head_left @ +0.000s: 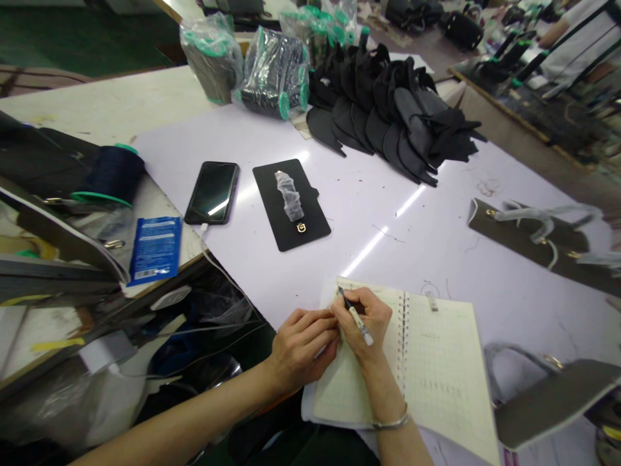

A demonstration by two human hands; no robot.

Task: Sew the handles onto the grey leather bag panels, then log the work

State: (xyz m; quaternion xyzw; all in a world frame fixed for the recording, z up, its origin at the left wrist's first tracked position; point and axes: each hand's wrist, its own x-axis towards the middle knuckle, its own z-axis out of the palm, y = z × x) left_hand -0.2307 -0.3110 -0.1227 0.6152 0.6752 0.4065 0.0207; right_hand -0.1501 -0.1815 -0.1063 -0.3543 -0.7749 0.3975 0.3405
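A spiral-bound notebook (446, 362) lies open at the table's front edge, with faint handwriting on its pages. My right hand (363, 317) grips a pen (359, 323), its tip at the top of the left page. My left hand (305, 343) is curled at the left edge of that page, fingers together, beside my right hand and seeming to hold the notebook. Further back lies a flat black panel (276, 207) bearing a small gold-coloured metal fitting (301, 228) and a plastic-wrapped strip (290, 196).
A phone (212, 193) on a white charging cable (220, 265) lies left of the panel. Behind are black cut pieces (378, 123) and plastic-wrapped thread spools (274, 74). Dark panels with wrapped straps (528, 233) sit at right. A blue packet (156, 249) lies at left.
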